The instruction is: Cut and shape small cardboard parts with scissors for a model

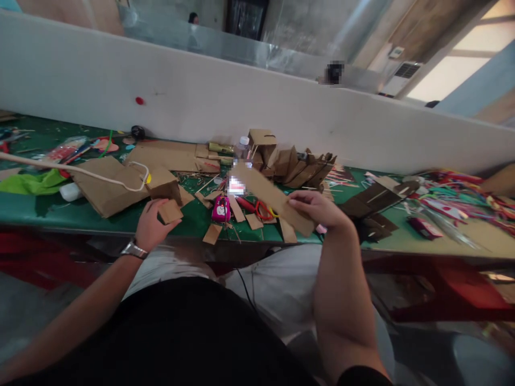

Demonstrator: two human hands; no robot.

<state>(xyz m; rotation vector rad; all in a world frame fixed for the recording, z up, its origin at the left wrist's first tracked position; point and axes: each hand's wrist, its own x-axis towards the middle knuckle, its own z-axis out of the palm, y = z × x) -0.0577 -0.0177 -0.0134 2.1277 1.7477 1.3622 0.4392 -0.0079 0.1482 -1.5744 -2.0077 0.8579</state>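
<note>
Near the front edge of the green table, my left hand [152, 224], with a watch at its wrist, is closed around a small folded cardboard piece [170, 212]. My right hand [316, 208] pinches a long cardboard strip [263, 190] that slants up toward the left. Between the hands lie small cardboard scraps [212, 234] and a pink device with a white figure [221, 209]. A bent cardboard piece [164, 185] stands just beyond my left hand.
A white partition [241, 91] runs behind the table. Cardboard structures [298, 166] and a clear bottle [243, 147] stand at the back. Coloured pipe cleaners [454, 193] pile up at right. At left are a large cardboard piece [108, 182] and green cloth [36, 182].
</note>
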